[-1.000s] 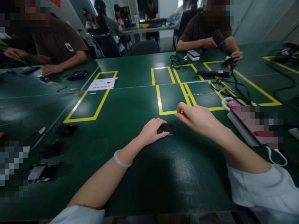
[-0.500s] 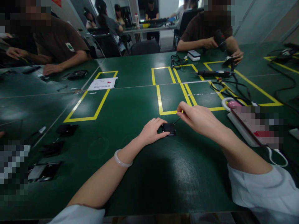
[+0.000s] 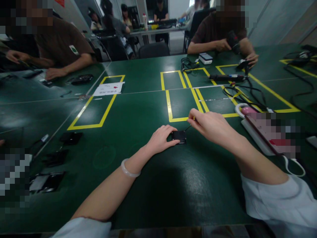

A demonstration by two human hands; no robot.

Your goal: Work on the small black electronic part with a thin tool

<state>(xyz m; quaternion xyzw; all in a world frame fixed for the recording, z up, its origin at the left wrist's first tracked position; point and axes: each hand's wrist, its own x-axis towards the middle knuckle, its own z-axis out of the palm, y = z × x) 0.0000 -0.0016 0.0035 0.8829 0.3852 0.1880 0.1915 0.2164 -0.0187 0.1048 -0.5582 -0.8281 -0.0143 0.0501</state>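
Flat rectangular black box on the counter. Fingers of the left hand pin it, fingers of the right hand pinch a thin probe at its corner. Nothing's moved since half a second ago.

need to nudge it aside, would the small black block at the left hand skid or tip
The small black block looks low and flat, so it probably slides rather than tips. Likely light: the left hand steadies it with fingertips.

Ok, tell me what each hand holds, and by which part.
The left hand grips the small black device by its left end. The right hand pinches a thin dark tool by its upper end.
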